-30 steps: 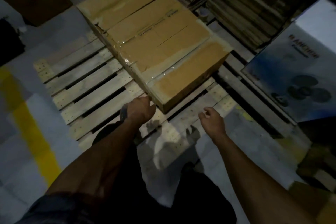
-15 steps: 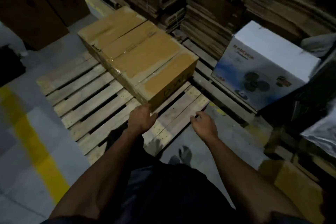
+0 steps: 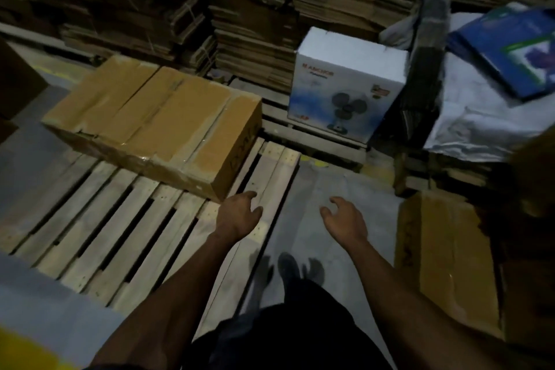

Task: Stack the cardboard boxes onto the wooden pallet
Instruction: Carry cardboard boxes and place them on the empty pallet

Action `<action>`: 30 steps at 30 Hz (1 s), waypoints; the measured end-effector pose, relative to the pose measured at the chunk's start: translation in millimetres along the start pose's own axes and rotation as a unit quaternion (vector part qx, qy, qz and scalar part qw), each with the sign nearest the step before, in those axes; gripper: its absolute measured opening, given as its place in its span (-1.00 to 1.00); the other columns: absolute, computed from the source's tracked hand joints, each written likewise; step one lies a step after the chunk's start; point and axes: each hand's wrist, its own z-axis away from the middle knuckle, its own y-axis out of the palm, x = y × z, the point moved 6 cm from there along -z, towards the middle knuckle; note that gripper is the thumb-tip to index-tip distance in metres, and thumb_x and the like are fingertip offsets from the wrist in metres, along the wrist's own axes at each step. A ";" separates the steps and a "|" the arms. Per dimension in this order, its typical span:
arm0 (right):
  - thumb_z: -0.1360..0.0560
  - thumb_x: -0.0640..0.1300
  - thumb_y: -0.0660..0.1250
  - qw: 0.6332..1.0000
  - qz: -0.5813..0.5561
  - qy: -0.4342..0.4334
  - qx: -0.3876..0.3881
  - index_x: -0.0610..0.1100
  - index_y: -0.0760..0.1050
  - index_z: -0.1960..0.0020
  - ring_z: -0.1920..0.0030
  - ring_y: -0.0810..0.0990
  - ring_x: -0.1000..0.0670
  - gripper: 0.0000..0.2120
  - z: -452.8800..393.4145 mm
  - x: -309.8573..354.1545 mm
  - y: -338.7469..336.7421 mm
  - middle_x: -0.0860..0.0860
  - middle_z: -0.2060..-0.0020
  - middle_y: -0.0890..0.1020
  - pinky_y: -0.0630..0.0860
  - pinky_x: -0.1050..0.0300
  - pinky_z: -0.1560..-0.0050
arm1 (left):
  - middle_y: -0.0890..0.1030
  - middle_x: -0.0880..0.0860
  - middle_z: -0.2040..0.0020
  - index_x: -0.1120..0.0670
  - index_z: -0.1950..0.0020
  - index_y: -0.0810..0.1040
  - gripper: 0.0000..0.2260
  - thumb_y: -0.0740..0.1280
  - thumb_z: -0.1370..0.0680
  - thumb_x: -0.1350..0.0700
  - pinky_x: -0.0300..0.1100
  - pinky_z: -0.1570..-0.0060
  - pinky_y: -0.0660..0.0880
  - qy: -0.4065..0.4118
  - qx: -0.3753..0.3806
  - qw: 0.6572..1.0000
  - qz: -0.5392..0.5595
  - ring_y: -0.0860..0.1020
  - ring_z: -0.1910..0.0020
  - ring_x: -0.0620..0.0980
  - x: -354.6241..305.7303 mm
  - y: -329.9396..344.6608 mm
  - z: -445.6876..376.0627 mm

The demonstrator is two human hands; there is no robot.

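A long taped cardboard box [image 3: 156, 120] lies flat along the far side of the wooden pallet [image 3: 99, 234]. My left hand [image 3: 238, 215] hovers just off the box's near right corner, fingers loosely curled, holding nothing. My right hand [image 3: 344, 219] hangs over the grey floor to the right of the pallet, fingers relaxed and empty. Another brown cardboard box [image 3: 447, 258] sits on the floor at the right, beyond my right hand.
A white fan carton [image 3: 345, 84] stands on a second pallet behind. Stacks of flattened cardboard [image 3: 255, 39] fill the back. A blue box [image 3: 507, 48] rests on grey sheeting at the far right. My foot [image 3: 288, 267] is on the floor between the pallet and the brown box.
My left hand has come off the box's corner and both hands have drawn back. The view has swung right, bringing the brown box on the floor into sight.
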 end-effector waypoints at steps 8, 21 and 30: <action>-0.61 0.12 0.24 0.995 0.001 0.094 -0.045 -0.03 0.33 -0.52 -0.42 0.40 -0.19 -0.47 84.4 -74.3 -6.2 -0.10 -0.47 0.42 0.39 -0.05 -0.38 | 0.48 0.15 -0.41 0.16 -0.48 0.38 -0.30 0.07 -0.42 -0.16 -0.13 -0.28 0.37 0.101 0.070 0.992 -0.016 0.44 -0.37 0.13 -42.7 32.0 46.9; -0.54 0.23 0.23 0.966 -0.127 0.178 -0.140 -0.04 0.37 -0.50 -0.35 0.47 -0.22 -0.39 158.2 -209.1 -94.3 -0.12 -0.42 0.48 0.46 -0.12 -0.33 | 0.42 0.16 -0.45 0.13 -0.52 0.31 -0.33 0.12 -0.47 -0.18 -0.09 -0.37 0.33 0.231 0.113 0.964 -0.070 0.40 -0.40 0.14 -216.0 117.3 83.1; -0.59 0.09 0.29 0.957 -0.110 0.205 -0.175 -0.10 0.28 -0.56 -0.39 0.44 -0.22 -0.40 175.8 -342.7 -210.7 -0.14 -0.43 0.45 0.43 -0.05 -0.34 | 0.36 0.15 -0.50 0.12 -0.54 0.27 -0.47 0.29 -0.61 -0.01 -0.08 -0.41 0.26 0.274 0.083 0.956 -0.068 0.33 -0.45 0.15 -384.0 202.2 98.8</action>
